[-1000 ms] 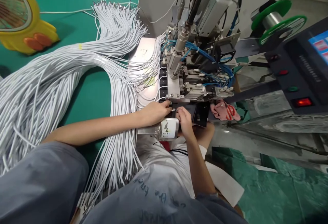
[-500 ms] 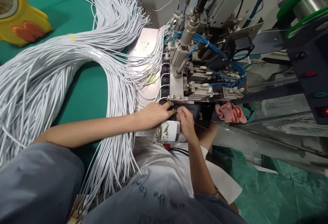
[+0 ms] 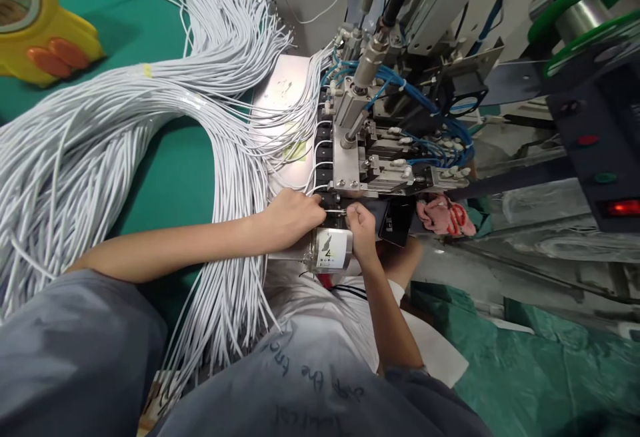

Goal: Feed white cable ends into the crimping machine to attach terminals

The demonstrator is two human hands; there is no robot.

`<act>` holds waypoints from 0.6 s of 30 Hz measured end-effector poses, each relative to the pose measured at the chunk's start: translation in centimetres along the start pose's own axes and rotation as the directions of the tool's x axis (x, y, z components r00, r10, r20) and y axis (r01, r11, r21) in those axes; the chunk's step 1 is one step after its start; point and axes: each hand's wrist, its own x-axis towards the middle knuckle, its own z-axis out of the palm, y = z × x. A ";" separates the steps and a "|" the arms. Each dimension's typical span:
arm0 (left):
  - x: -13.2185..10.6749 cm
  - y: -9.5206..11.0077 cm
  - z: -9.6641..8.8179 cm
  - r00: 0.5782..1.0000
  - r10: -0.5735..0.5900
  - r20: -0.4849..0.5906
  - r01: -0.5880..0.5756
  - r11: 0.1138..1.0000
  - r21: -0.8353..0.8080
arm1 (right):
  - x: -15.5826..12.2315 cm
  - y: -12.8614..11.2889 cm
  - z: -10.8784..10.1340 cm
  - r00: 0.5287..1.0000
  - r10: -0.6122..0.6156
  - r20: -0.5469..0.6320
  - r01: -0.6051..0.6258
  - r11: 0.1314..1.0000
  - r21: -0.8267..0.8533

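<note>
My left hand (image 3: 296,219) now sits farther left of my right hand (image 3: 362,225) than before, exposing a white span of cable (image 3: 334,211) between them. Both hands pinch the cable, left and right, on the machine's (image 3: 346,164) near side.

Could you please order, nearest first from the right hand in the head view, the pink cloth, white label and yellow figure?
From the right hand:
1. White label, lower left.
2. Pink cloth, to the right.
3. Yellow figure, far upper left.
</note>
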 end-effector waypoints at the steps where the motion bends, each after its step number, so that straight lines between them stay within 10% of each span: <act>1: 0.0 -0.2 0.2 1.000 -0.008 -0.020 0.008 1.000 0.003 | -0.5 -0.6 -0.2 0.998 -0.016 -0.068 0.014 0.999 -0.030; 5: 0.2 -1.0 0.6 0.992 -0.094 -0.085 0.099 0.994 0.052 | -4.6 -3.4 0.1 0.940 -0.128 -0.316 0.074 0.981 -0.177; 8: 0.6 -1.7 0.6 0.984 -0.145 -0.101 0.151 0.987 0.048 | -8.4 -4.4 2.4 1.000 -0.006 0.013 0.008 0.989 -0.149; 11: 0.9 -2.0 0.5 0.983 -0.150 -0.108 0.153 0.988 0.026 | -10.7 -4.0 6.0 0.892 0.146 0.428 -0.126 0.989 -0.075; 18: 0.2 -0.4 -0.4 0.983 0.005 -0.186 -0.013 0.999 -0.042 | -12.0 -2.4 9.3 0.899 0.139 0.415 -0.098 0.988 -0.119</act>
